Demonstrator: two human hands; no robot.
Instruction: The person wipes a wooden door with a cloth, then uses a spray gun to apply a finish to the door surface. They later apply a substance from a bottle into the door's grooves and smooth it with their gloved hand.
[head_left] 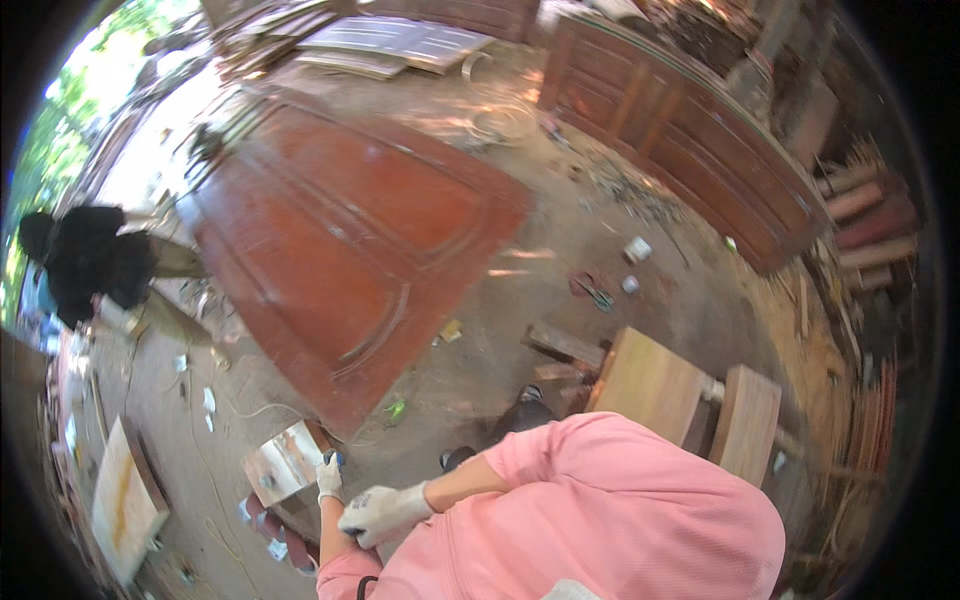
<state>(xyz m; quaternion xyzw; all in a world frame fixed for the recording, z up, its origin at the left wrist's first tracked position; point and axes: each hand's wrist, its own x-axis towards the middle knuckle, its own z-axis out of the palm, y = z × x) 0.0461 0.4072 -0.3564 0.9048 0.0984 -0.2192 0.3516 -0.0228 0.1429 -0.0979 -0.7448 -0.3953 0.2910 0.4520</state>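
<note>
My left hand, in a pale work glove, is beside the near end of a small wooden stool or block with a whitish, stained top. Its fingers look curled, with a dark bluish patch at their tips; whether that is a held thing or the glove's coating is unclear. Across my left forearm lies my right hand, gloved too and closed, close to the pink sleeve. Whatever its fingers grip is hidden. Beyond the stool, a large reddish-brown panelled door lies raised above the floor.
A person in dark clothes bends at the door's left side. Another panelled door leans at the right. Thick wooden blocks stand near my right side. Scissors, a cord and a pale board are on the floor.
</note>
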